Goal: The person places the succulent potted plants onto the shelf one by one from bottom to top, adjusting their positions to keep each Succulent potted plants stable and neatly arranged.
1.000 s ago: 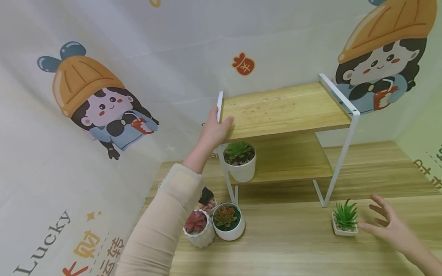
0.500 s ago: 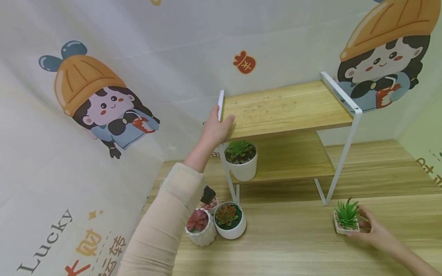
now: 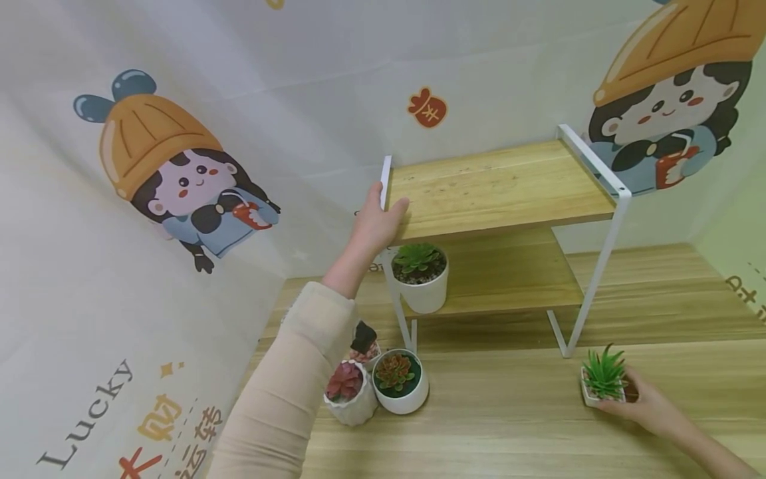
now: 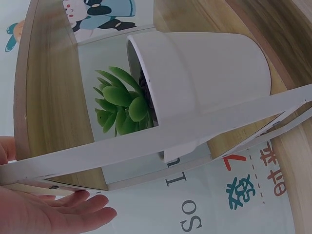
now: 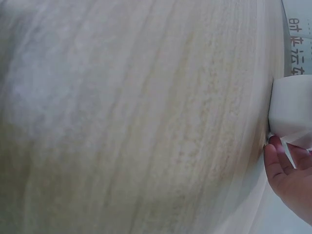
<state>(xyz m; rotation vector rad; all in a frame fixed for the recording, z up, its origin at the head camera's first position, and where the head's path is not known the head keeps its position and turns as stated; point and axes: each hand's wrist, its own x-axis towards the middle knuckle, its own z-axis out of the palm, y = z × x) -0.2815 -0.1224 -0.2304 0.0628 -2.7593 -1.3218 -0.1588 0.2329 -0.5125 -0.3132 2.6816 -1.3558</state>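
In the head view, my left hand (image 3: pixel 375 223) holds the top left corner of a two-tier shelf (image 3: pixel 503 189) with wooden boards and white metal frames. The left wrist view shows its fingers (image 4: pixel 87 214) outside the frame. On the lower board sits a white pot with a green succulent (image 3: pixel 420 279), upright at the left end. To the right of the shelf, my right hand (image 3: pixel 649 399) grips a small white square pot with a spiky green plant (image 3: pixel 603 376), thumb in front and fingers behind. That pot appears to be on the table; its base is partly hidden.
Left of the shelf's front foot stand a white pot with a reddish-green succulent (image 3: pixel 399 382), a ridged white pot with a red succulent (image 3: pixel 350 392) and a partly hidden pot with a dark top (image 3: pixel 364 339). A printed cloth wall (image 3: pixel 335 100) rises behind the wooden table (image 3: pixel 491 426).
My right hand has come in from the right and closed round the small square pot. The left hand stays at the shelf corner. The head view has shifted slightly.
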